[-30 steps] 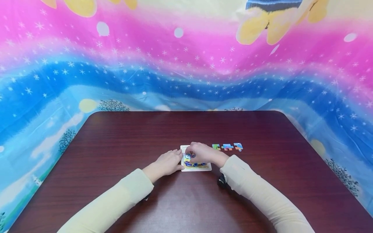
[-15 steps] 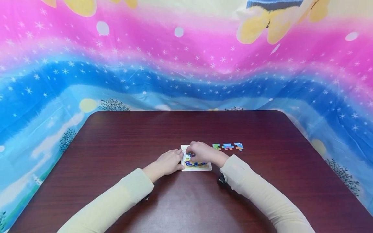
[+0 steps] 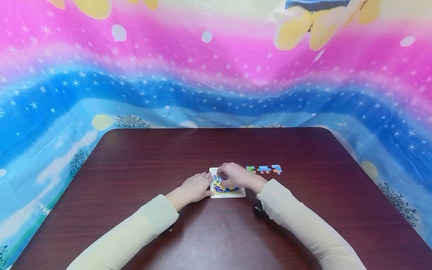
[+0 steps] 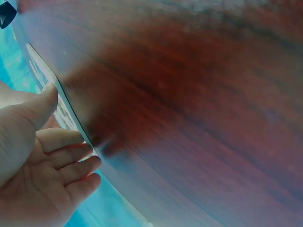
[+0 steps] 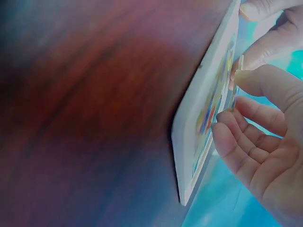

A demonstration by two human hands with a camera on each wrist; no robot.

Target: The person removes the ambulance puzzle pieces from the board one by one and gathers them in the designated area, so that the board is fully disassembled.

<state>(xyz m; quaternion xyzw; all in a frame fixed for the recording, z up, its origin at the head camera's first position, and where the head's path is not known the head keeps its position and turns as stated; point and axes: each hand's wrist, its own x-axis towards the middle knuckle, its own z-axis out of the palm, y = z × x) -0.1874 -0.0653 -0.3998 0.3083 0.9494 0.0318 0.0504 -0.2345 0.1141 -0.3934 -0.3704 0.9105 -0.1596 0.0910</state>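
A small jigsaw puzzle board (image 3: pixel 229 195) with a white rim and a colourful cartoon picture lies near the middle of the table. My right hand (image 3: pixel 234 175) is over it, pinching a thin puzzle piece (image 5: pixel 235 97) between thumb and fingertips. In the right wrist view this piece stands tilted, close over the board's picture. My left hand (image 3: pixel 194 188) rests at the board's left side, thumb near the front corner and fingertips along the edge. The left wrist view shows the left hand's fingers (image 4: pixel 71 156) only slightly bent at the rim. The right hand hides the board's upper right part.
Three loose puzzle pieces (image 3: pixel 264 170) lie in a row behind and to the right of the board. The dark wooden table (image 3: pixel 152 150) reaches back to a pink and blue printed cloth (image 3: pixel 216 86). A black wrist device (image 3: pixel 258 208) sits under the right sleeve.
My right hand has shifted very slightly over the board, and the pinched piece has changed its tilt, showing more of the picture beneath. My left hand stays where it was.
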